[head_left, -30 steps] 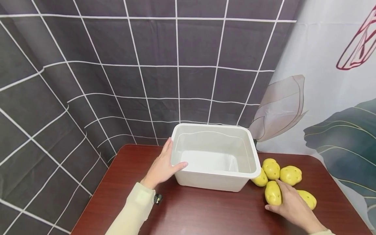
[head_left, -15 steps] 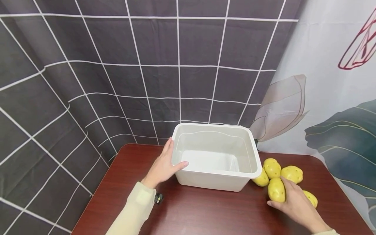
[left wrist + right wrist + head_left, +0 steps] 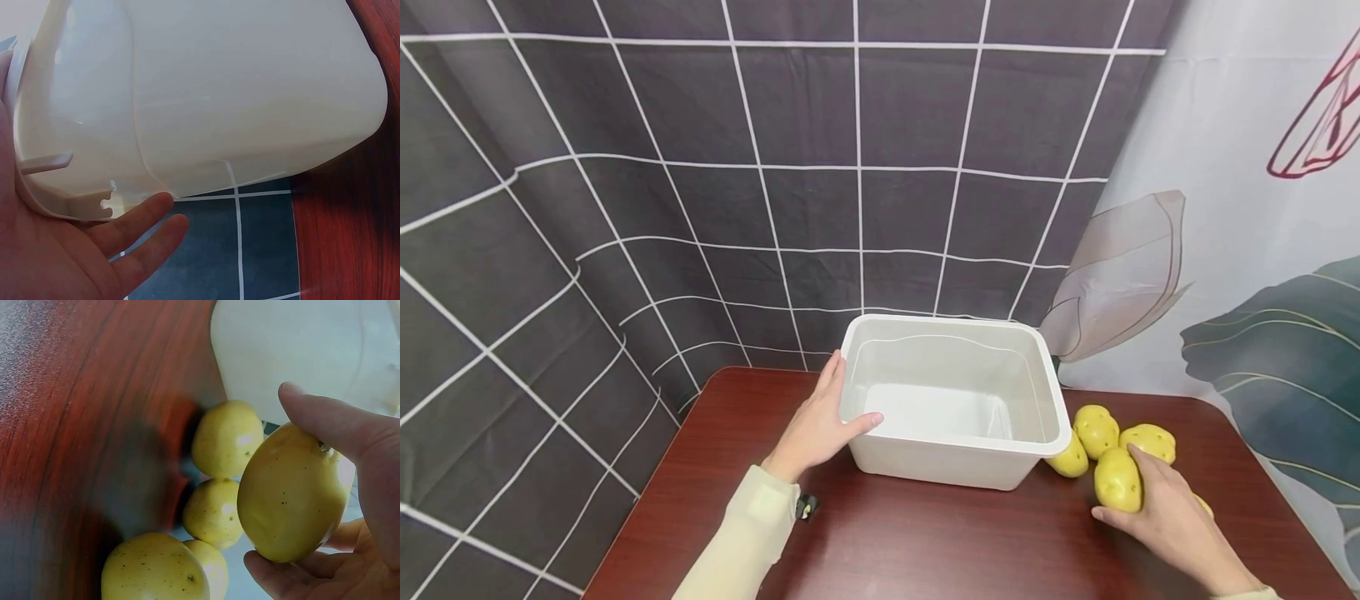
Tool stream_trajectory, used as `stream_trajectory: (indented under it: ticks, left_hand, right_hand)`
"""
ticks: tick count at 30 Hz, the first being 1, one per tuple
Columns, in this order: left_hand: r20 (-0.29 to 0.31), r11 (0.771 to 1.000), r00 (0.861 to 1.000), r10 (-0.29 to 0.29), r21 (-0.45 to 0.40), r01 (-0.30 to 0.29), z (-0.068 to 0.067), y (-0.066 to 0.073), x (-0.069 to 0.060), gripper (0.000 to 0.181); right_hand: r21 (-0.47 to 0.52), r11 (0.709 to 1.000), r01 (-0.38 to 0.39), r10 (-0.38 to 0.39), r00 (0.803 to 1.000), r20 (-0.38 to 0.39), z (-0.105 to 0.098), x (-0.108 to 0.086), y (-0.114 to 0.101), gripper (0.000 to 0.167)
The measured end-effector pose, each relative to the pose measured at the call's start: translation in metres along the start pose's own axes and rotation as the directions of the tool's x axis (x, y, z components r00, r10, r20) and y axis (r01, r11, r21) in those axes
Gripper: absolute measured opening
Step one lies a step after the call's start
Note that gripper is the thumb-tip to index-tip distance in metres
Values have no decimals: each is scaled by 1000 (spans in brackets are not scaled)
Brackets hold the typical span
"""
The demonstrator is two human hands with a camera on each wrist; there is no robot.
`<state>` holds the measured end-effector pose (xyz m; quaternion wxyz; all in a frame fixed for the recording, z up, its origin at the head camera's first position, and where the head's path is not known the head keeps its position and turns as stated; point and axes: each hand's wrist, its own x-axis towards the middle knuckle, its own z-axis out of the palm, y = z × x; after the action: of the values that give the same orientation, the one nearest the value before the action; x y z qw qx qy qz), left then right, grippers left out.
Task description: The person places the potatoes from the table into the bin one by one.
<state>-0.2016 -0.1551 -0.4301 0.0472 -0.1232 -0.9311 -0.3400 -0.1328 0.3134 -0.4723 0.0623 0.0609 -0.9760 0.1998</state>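
Note:
A whitish plastic bin (image 3: 940, 463) stands on the table, its inside bare. My left hand (image 3: 814, 429) rests against the bin's left end, thumb over the front rim; in the left wrist view its visible fingers (image 3: 140, 222) lie nearly straight along the wall. To the right of the bin, my right hand (image 3: 1176, 523) grips a yellow potato (image 3: 1117, 481) between thumb and fingers. That potato (image 3: 294, 494) appears raised off the table in the right wrist view. Several other yellow potatoes (image 3: 1096, 431) lie around it, one partly behind the bin's corner, another mostly hidden by the hand.
The reddish-brown wooden table (image 3: 940, 542) runs under everything. Behind it hangs a dark curtain (image 3: 805, 208) with a white grid, and to the right a pale patterned cloth (image 3: 1225, 250). A small black device (image 3: 807, 506) sits at my left wrist.
My right hand has shifted slightly right with its potato, which looks raised, and now covers most of the potato behind it. The left hand and bin stay put.

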Motion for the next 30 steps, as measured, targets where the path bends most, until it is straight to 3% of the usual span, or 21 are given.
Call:
stream_trajectory:
  ticks: [6, 14, 22, 30]
  left_hand:
    - [5, 1000, 1000, 0, -4, 0, 0, 0, 0, 110]
    - [-1, 1000, 1000, 8, -2, -8, 0, -2, 0, 112]
    - [1, 1000, 1000, 7, 7, -7, 1, -3, 0, 110]
    - [-1, 1000, 1000, 1, 1, -1, 1, -2, 0, 109]
  right_hand:
    - [-6, 1000, -24, 24, 1000, 10, -4, 2, -3, 111]
    - [22, 999, 47, -45, 996, -82, -2, 2, -4, 108]
    - [18, 1000, 25, -24, 998, -61, -9, 6, -5, 108]
    - [28, 997, 67, -63, 991, -118, -13, 8, -9, 102]
